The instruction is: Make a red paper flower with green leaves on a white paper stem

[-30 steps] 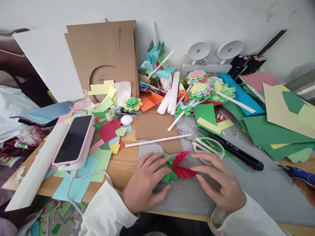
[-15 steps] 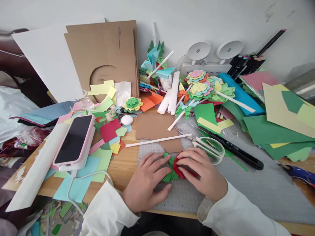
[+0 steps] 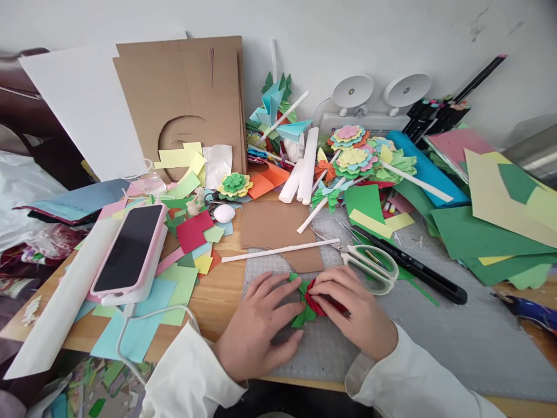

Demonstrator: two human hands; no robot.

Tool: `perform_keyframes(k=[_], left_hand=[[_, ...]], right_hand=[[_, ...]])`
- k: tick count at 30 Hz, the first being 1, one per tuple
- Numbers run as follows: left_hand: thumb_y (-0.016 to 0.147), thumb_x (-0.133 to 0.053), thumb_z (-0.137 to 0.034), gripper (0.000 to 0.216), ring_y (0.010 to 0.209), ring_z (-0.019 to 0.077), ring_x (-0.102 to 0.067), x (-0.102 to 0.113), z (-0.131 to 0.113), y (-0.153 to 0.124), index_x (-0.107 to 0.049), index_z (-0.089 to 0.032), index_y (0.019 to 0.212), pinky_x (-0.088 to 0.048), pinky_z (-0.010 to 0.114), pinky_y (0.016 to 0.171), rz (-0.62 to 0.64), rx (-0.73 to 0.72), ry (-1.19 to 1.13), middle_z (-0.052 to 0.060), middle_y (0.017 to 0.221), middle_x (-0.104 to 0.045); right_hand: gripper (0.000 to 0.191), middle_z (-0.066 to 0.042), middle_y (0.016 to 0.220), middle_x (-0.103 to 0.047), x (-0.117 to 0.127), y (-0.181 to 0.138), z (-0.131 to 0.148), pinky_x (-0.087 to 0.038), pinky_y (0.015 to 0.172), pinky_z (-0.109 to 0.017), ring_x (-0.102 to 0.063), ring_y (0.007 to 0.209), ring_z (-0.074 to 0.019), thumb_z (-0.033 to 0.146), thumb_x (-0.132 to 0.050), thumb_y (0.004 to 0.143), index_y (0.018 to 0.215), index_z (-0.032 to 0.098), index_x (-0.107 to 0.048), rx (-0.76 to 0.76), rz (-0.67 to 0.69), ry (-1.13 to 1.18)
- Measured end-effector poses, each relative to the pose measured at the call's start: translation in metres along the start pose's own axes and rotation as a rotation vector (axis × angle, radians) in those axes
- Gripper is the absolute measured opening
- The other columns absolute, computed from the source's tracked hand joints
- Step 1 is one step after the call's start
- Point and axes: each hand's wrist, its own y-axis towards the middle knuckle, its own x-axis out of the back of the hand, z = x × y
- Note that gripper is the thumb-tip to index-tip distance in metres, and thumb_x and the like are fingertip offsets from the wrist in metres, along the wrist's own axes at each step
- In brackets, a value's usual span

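Observation:
My left hand (image 3: 263, 325) lies at the front of the grey cutting mat, its fingers apart and their tips resting on a green folded paper piece (image 3: 308, 314). Pinched in my right hand (image 3: 354, 310) is a red pleated paper piece (image 3: 314, 297), gathered at its middle and touching the green one. My fingers cover part of both papers. White-handled scissors (image 3: 394, 273) lie just beyond my right hand. A white paper stick (image 3: 278, 249) rests across the brown cardboard piece (image 3: 272, 223) behind my hands.
A black pen-like cutter (image 3: 418, 270) and green paper sheets (image 3: 483, 229) lie to the right, with a blue-handled tool (image 3: 528, 307) at the edge. Layered paper flowers (image 3: 352, 159) stand at the back. On the left are a phone (image 3: 130, 247), its cable and a white paper roll (image 3: 65, 296).
Both hands stay at the same papers. My right-hand fingers have shifted very slightly on the red paper, and the view has moved a little.

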Motion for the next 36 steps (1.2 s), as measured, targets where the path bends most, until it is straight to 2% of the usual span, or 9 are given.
perform_keyframes(k=[11,23,29,33,36], left_hand=[[0.081,-0.054,-0.023,0.03,0.128,0.0255,-0.04,-0.0009,0.0011,-0.0004,-0.063,-0.023,0.11,-0.029,0.048,0.108,0.003,-0.002,-0.007,0.004,0.136,-0.051],[0.08,-0.055,-0.021,0.029,0.128,0.0256,-0.04,-0.0018,-0.0005,-0.0013,-0.063,-0.023,0.108,-0.029,0.048,0.108,-0.003,0.004,-0.009,0.004,0.135,-0.052],[0.081,-0.053,-0.02,0.027,0.127,0.0254,-0.042,-0.0029,-0.0003,0.0002,-0.063,-0.023,0.107,-0.03,0.048,0.107,-0.012,0.008,0.005,0.005,0.134,-0.053],[0.082,-0.053,-0.02,0.026,0.128,0.0249,-0.041,-0.0033,-0.0006,-0.0012,-0.062,-0.022,0.106,-0.03,0.048,0.108,-0.014,0.008,0.0,0.004,0.135,-0.053],[0.082,-0.053,-0.02,0.026,0.128,0.0246,-0.04,-0.0032,-0.0007,-0.0013,-0.062,-0.023,0.107,-0.029,0.048,0.108,-0.006,0.012,-0.004,0.004,0.135,-0.053]], right_hand=[[0.016,-0.003,0.074,-0.054,-0.0046,-0.0014,-0.0004,-0.043,0.067,-0.033,-0.05,0.074,-0.0172,0.008,-0.052,0.087,0.085,0.019,-0.063,-0.013,-0.039,0.059],[0.014,-0.002,0.07,-0.049,-0.0078,-0.0028,0.0021,-0.041,0.063,-0.031,-0.048,0.069,-0.0162,0.009,-0.054,0.086,0.081,0.018,-0.063,-0.054,-0.082,0.058],[0.015,-0.003,0.078,-0.056,-0.0027,-0.0024,0.0036,-0.044,0.069,-0.032,-0.052,0.075,-0.0168,0.011,-0.052,0.088,0.085,0.021,-0.062,-0.076,-0.067,0.076],[0.013,-0.004,0.082,-0.059,0.0014,-0.002,0.0049,-0.042,0.073,-0.035,-0.053,0.077,-0.018,0.014,-0.052,0.088,0.086,0.022,-0.062,-0.048,-0.124,0.021],[0.011,-0.005,0.084,-0.059,0.0012,-0.0029,0.004,-0.041,0.073,-0.036,-0.053,0.078,-0.0191,0.016,-0.052,0.088,0.087,0.022,-0.061,-0.061,-0.086,-0.03]])
